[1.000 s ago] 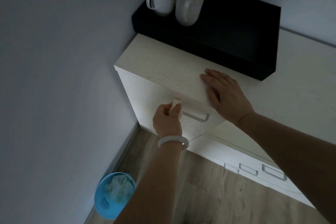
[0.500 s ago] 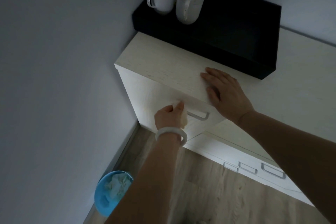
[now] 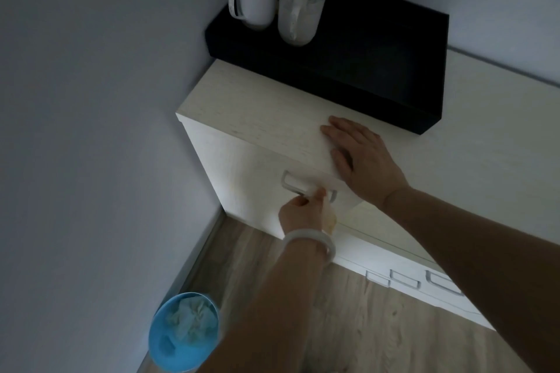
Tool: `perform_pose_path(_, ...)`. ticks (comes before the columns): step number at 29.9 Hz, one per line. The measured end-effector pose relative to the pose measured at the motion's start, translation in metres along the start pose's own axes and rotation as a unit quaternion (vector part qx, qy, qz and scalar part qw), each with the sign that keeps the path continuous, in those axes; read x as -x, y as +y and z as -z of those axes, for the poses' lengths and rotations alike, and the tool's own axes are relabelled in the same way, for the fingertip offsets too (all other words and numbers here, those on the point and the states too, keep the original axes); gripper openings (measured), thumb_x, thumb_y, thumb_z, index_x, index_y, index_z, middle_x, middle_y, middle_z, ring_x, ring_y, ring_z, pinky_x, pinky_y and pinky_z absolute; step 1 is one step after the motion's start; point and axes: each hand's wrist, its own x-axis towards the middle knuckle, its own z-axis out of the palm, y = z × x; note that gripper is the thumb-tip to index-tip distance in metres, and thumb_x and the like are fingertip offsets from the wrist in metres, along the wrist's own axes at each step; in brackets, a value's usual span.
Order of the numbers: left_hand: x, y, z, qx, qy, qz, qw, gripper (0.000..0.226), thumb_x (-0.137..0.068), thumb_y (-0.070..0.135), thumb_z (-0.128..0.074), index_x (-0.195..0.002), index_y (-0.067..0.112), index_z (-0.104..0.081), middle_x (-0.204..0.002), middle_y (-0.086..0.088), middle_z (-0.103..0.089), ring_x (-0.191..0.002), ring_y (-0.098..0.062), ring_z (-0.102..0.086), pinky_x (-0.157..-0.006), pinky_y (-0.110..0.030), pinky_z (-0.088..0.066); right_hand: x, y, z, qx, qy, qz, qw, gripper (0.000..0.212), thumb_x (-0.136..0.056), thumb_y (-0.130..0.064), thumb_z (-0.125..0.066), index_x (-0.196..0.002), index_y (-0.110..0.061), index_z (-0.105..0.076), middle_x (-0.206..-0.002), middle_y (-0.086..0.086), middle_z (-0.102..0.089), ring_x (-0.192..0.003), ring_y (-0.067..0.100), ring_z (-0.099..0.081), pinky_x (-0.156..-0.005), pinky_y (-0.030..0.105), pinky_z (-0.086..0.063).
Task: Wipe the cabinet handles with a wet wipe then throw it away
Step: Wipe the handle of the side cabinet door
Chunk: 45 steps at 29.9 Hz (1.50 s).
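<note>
Dim corner, pale cabinet point(image 3: 242, 118) by the wall: handle wiping in progress.
Right hand point(image 3: 363, 157) lies flat on the surface; left hand point(image 3: 301, 212) pinches the soft, light wet wipe point(image 3: 328, 216) against the stiff handle point(image 3: 300, 188); I would hold it folded.

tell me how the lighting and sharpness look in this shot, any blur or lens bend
Head view: dim, bluish, no glare; black shelf nearly detail-less; left hand with the wet wipe at the cabinet handle slightly soft; wide-angle bend slants the cabinet edges; blue bin stays readable.
</note>
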Motion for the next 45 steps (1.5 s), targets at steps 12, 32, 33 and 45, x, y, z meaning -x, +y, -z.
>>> perform_pose_path(12, 0.000, -0.006, -0.011, 0.049, -0.038, -0.006, 0.998, 0.020, -0.085, 0.016, -0.067, -0.087, -0.004, -0.066, -0.063, -0.005, -0.056, -0.038, -0.002, -0.050, -0.035, -0.005, -0.033, 0.000, -0.001, 0.001, -0.002, 0.001, -0.002, 1.000, 0.048, -0.099, -0.034, -0.033, -0.146, -0.026, -0.037, -0.153, -0.003, -0.034, -0.141, 0.017, -0.028, -0.116, 0.037, -0.021)
perform_pose_path(32, -0.019, -0.006, 0.008, 0.175, -0.313, 0.089, 0.929, 0.014, -0.081, -0.007, -0.051, -0.075, 0.006, -0.053, -0.051, -0.002, -0.048, -0.046, -0.015, -0.049, -0.055, -0.029, -0.048, 0.000, 0.001, 0.001, -0.005, -0.011, -0.004, 1.000, 0.048, -0.099, -0.035, -0.032, -0.147, -0.028, -0.033, -0.155, -0.005, -0.029, -0.143, 0.015, -0.023, -0.118, 0.037, -0.018)
perform_pose_path(33, -0.018, -0.003, 0.013, 0.208, -0.344, 0.106, 0.909, 0.015, -0.080, -0.006, -0.047, -0.076, 0.007, -0.051, -0.052, -0.001, -0.042, -0.045, -0.013, -0.043, -0.052, -0.025, -0.044, 0.001, 0.001, 0.001, -0.003, -0.012, -0.005, 1.000, 0.049, -0.099, -0.036, -0.031, -0.147, -0.028, -0.033, -0.155, -0.005, -0.029, -0.143, 0.014, -0.023, -0.118, 0.037, -0.018)
perform_pose_path(45, -0.028, -0.015, 0.023, 0.219, -0.310, 0.104, 0.919, 0.035, -0.086, -0.014, -0.047, -0.120, -0.011, -0.054, -0.095, -0.014, -0.064, -0.091, -0.026, -0.061, -0.096, -0.037, -0.051, 0.000, 0.000, 0.000, 0.004, 0.001, -0.004, 1.000, 0.047, -0.100, -0.034, -0.033, -0.146, -0.027, -0.035, -0.154, -0.004, -0.032, -0.142, 0.016, -0.026, -0.116, 0.037, -0.020)
